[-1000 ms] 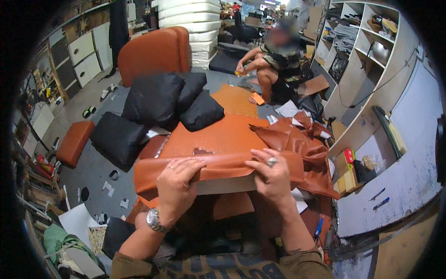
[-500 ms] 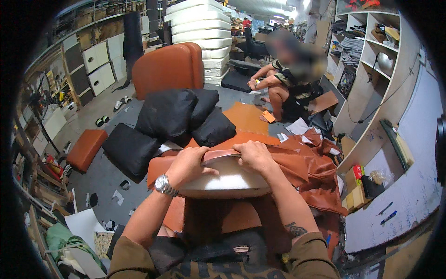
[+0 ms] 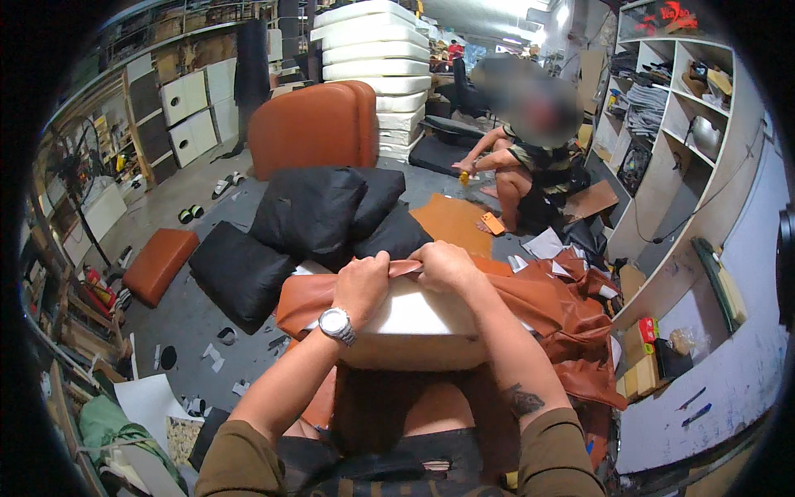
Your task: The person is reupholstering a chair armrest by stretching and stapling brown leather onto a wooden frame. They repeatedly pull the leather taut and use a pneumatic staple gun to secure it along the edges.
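A thick white foam cushion block [image 3: 418,319] rests in front of me, above my thighs. Brown leather cover [image 3: 308,302] lies over its far edge and left end. My left hand [image 3: 362,286], with a metal watch [image 3: 335,324] on its wrist, is closed on the cover's edge. Close beside it, my right hand [image 3: 445,267] grips the same edge, its fingers partly hidden. A short folded strip of leather stretches between the two hands. More loose brown leather [image 3: 563,311] spreads in folds to the right of the foam.
Black cushions [image 3: 302,207] are piled beyond the foam. Brown padded panels [image 3: 310,128] stand before stacked white foam [image 3: 377,58]. A person [image 3: 522,166] squats at the far right, near an orange phone [image 3: 493,223]. White shelving [image 3: 675,141] lines the right; scraps litter the floor.
My left hand has moved right, closer to my right hand, and its fingers have closed up. The leather between the hands is bunched, and more of the foam's top shows.
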A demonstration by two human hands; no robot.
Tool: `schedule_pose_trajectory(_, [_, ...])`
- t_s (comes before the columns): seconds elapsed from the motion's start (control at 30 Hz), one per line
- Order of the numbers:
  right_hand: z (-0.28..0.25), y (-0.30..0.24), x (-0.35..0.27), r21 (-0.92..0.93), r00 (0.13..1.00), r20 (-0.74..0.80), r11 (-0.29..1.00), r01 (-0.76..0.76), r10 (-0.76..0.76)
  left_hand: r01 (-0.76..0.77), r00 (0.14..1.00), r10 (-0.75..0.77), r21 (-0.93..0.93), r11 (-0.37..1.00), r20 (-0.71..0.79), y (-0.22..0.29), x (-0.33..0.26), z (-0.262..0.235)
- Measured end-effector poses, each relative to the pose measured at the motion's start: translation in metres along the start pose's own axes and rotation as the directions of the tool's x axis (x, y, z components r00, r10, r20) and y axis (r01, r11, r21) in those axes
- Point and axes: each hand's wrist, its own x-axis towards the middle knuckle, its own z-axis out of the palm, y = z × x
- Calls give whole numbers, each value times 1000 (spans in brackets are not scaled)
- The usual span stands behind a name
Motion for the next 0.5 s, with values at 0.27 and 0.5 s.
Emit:
schedule_pose_trajectory(0.27, [11, 2, 24, -148, 997, 29, 987, 70, -67, 153, 939, -89, -171, 973, 334, -5, 28, -21])
schedule_pose_trajectory(0.5, [45, 15, 3, -97, 895, -435, 993, 61, -97, 110, 909, -22, -190, 976, 415, -2, 59, -10])
